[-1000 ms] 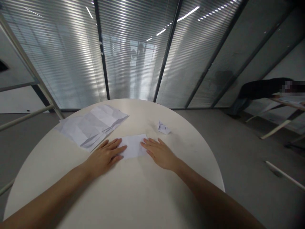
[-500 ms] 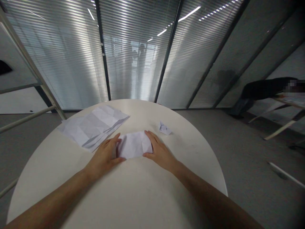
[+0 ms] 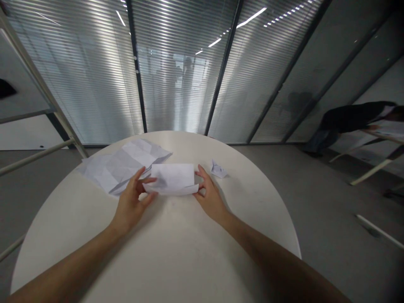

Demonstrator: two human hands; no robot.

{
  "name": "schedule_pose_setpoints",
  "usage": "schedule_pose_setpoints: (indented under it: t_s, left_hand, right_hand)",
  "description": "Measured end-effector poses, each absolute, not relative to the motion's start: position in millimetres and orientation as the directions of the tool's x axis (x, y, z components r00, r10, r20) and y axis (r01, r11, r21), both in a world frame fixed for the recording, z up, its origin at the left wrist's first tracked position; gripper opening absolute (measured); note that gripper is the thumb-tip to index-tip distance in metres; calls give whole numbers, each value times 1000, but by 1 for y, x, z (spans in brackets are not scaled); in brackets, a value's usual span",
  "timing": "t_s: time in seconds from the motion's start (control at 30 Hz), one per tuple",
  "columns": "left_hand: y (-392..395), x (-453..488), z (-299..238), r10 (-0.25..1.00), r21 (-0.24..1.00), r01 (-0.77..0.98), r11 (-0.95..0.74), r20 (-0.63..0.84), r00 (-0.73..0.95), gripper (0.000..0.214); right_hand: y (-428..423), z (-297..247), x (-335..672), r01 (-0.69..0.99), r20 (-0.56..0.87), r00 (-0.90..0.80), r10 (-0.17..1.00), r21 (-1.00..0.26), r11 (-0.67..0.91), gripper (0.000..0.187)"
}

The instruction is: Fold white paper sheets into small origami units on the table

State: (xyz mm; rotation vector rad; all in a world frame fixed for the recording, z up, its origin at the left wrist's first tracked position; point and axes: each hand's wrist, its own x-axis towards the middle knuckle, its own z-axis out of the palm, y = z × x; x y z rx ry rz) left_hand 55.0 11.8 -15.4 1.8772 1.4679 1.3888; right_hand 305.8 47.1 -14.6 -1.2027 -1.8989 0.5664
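Our white paper [image 3: 173, 170] is in the middle, above the round table [image 3: 176, 261], held at both ends. It is bent: a tall part stands at the back, and a long, thin strip curls up along the side near us. We can't tell if its bottom touches the table.

A second ago, the paper lay flat under our fingers. Now it is up and has moved a bit away from us. So we are not pressing it down any more, and we think it can be bent and shaped now.

Our left hand [image 3: 128, 204] is partly curled, with the thumb and a finger pinching the left end of the strip. Our right hand [image 3: 212, 200] pinches the right end the same way, with just a small gap between thumb and fingers, filled by paper.

Near the left hand is a pile of creased sheets [image 3: 126, 162]. Just past the right hand sits a small folded paper [image 3: 217, 169]. Both are where they were. Far off, a person [image 3: 350, 118] leans over another table [image 3: 391, 135].
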Motion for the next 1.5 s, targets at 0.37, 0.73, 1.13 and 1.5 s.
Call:
schedule_pose_setpoints:
  t_s: [0.37,0.73,1.13,1.5]
  left_hand:
    - [-5,74,-13,520,28,581,-813,485,704,23]
    - [13,51,-18,644,84,680,-729,420,639,24]
    - [0,61,0,510,173,480,-860,256,821,28]
    - [-4,64,1,523,180,492,-852,226,822,32]
  right_hand:
    - [16,24,322,536,223,-805,549,-120,835,76]
    - [27,8,318,535,112,-824,555,-165,828,26]
    - [35,8,302,817,210,-511,833,-181,547,23]
    - [38,-10,298,838,302,-499,812,-73,541,39]
